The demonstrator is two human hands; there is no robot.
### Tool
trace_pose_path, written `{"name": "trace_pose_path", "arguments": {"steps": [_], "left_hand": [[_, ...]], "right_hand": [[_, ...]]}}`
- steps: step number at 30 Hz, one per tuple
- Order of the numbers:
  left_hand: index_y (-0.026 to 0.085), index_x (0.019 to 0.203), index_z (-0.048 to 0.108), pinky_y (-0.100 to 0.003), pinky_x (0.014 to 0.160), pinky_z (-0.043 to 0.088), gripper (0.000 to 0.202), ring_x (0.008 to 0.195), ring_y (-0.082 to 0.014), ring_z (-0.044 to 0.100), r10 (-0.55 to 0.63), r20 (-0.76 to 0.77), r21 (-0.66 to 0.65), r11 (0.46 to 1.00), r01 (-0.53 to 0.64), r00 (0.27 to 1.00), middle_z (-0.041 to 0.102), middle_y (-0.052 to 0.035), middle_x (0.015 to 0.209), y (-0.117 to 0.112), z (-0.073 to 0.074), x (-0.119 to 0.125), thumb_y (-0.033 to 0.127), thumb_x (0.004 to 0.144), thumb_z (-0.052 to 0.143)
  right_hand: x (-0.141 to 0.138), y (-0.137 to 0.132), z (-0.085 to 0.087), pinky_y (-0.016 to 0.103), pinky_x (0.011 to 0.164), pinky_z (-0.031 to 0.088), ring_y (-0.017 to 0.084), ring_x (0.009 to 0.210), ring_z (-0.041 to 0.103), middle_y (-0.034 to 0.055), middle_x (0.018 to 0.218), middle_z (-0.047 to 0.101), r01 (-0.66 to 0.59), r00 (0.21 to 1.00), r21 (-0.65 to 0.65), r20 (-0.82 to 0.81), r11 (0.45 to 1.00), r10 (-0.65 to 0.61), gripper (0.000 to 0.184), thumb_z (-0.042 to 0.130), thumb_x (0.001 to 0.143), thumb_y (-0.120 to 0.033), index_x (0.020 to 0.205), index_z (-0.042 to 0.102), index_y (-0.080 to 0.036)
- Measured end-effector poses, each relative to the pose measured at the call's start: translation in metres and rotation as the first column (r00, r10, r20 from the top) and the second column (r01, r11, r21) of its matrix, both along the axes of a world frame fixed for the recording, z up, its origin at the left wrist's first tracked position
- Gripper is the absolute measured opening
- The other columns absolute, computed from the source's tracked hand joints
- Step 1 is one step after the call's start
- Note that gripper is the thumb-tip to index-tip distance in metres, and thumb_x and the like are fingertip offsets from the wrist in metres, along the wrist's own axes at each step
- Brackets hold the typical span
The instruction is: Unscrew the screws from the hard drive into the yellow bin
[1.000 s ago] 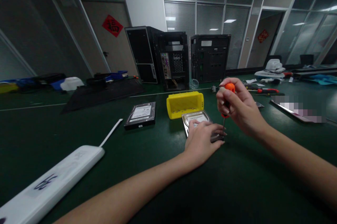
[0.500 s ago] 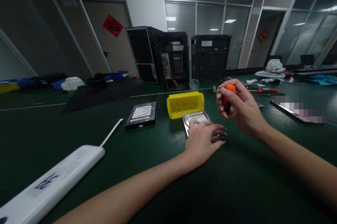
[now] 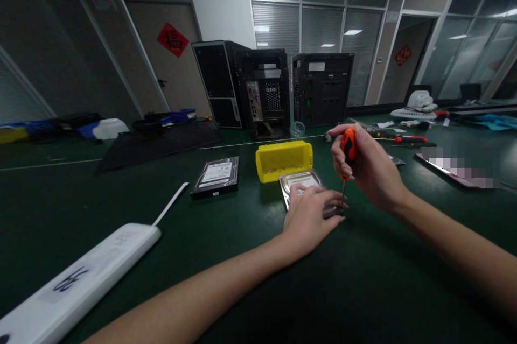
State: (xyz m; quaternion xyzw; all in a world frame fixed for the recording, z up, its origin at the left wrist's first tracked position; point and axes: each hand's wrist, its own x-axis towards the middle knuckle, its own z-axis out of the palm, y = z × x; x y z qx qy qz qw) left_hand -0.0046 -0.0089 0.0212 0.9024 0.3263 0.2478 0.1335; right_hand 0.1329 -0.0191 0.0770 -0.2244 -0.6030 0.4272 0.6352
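The left hand (image 3: 309,219) lies flat on the hard drive (image 3: 301,181), hiding its near half. The right hand (image 3: 365,166) is clamped on the upright orange-handled screwdriver (image 3: 347,153), whose tip meets the silver drive's near right corner.

I took the yellow bin (image 3: 283,160) as my mark. Far behind it to the left, a red diamond sign (image 3: 172,40) on the wall bore one Chinese character, probably 福. Far behind to the right hung a second red sign (image 3: 403,55), too small to read. The black hard drive (image 3: 216,175) left of the bin and the silver hard drive (image 3: 301,180) just in front each carried a white label; I could read neither. Well in front and left, the white bar (image 3: 81,279) showed blue handwriting, seemingly "39".
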Motion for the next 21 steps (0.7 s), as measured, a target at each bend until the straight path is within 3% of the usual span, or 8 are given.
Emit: {"name": "trace_pose_path", "arguments": {"steps": [7,12,18,21], "left_hand": [[0.027,0.101,0.064,-0.048,0.098,0.024,0.023,0.105,-0.0225,0.054,0.002,-0.009,-0.015,1.0,-0.003,1.0,0.066,0.0007,0.108,-0.0002,0.0003,0.0002,0.027,0.078,0.061],[0.028,0.103,0.063,-0.048,0.098,0.025,0.024,0.105,-0.0213,0.054,0.005,-0.031,0.01,1.0,-0.004,1.0,0.066,0.0021,0.108,0.0004,-0.0003,0.0005,0.028,0.079,0.061],[0.028,0.104,0.063,-0.05,0.097,0.027,0.025,0.106,-0.0227,0.053,0.007,-0.045,0.014,1.0,-0.006,0.999,0.065,0.0,0.109,0.0007,-0.0003,0.0,0.029,0.079,0.061],[0.028,0.104,0.063,-0.05,0.096,0.026,0.024,0.105,-0.0217,0.054,0.002,-0.031,0.024,1.0,-0.001,1.0,0.064,0.001,0.109,0.0008,-0.0004,-0.0008,0.03,0.08,0.06]], "right_hand": [[0.0003,0.0017,-0.0015,0.019,0.04,0.031,0.006,0.05,0.045,-0.0022,0.078,0.051,0.043,0.999,0.026,-0.001,0.999,-0.043,0.019,0.053,0.083,-0.039,0.087,0.045,-0.023],[0.0017,0.0009,-0.0021,0.018,0.038,0.026,0.004,0.044,0.036,-0.0062,0.065,0.044,0.045,0.999,-0.002,0.001,0.999,-0.045,0.02,0.056,0.082,-0.036,0.091,0.043,-0.025],[0.0005,-0.0012,0.0011,0.021,0.04,0.028,0.006,0.044,0.031,-0.0043,0.063,0.039,-0.028,1.0,-0.041,0.008,0.999,0.029,0.036,0.037,0.086,-0.053,0.097,0.051,-0.022],[0.0,-0.0009,0.0008,0.021,0.042,0.031,0.006,0.047,0.036,-0.0028,0.067,0.042,-0.068,0.998,-0.048,0.009,0.997,0.069,0.034,0.038,0.087,-0.049,0.098,0.053,-0.021]]}}
